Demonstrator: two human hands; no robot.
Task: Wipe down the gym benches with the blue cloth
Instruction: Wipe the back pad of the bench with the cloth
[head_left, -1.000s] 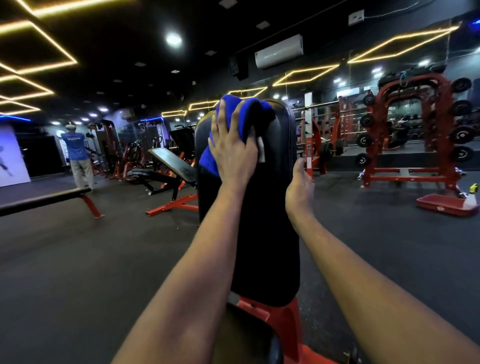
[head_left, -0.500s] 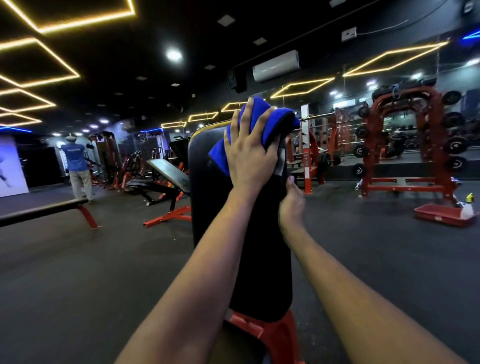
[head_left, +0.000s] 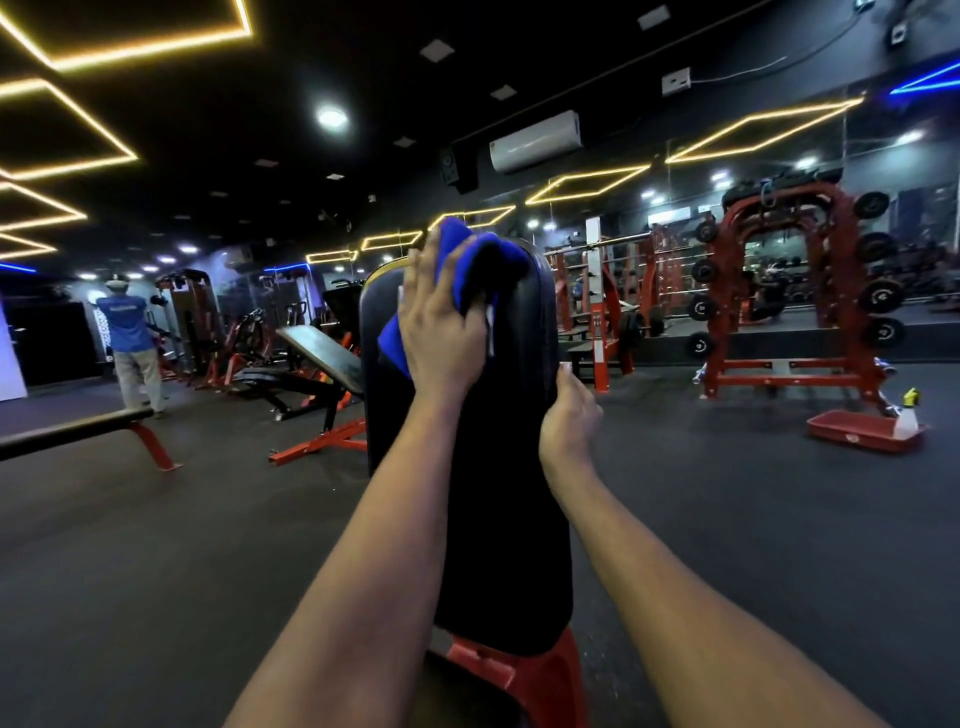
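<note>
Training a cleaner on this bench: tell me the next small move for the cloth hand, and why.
Probably draw the left hand and blue cloth straight down the backrest pad. The cloth sits at the pad's top edge, the long black face below is uncovered, and the right hand holds the pad's side.

Nothing legible shows. A pale line of lettering crosses the back of the blue shirt (head_left: 126, 318) on the person at far left, but it is too blurred to read. The white marks on the weight plates (head_left: 880, 296), on the rim of the red tray (head_left: 857, 437) and on the white tag (head_left: 489, 332) of the blue cloth (head_left: 453, 247) are too small to tell.
</note>
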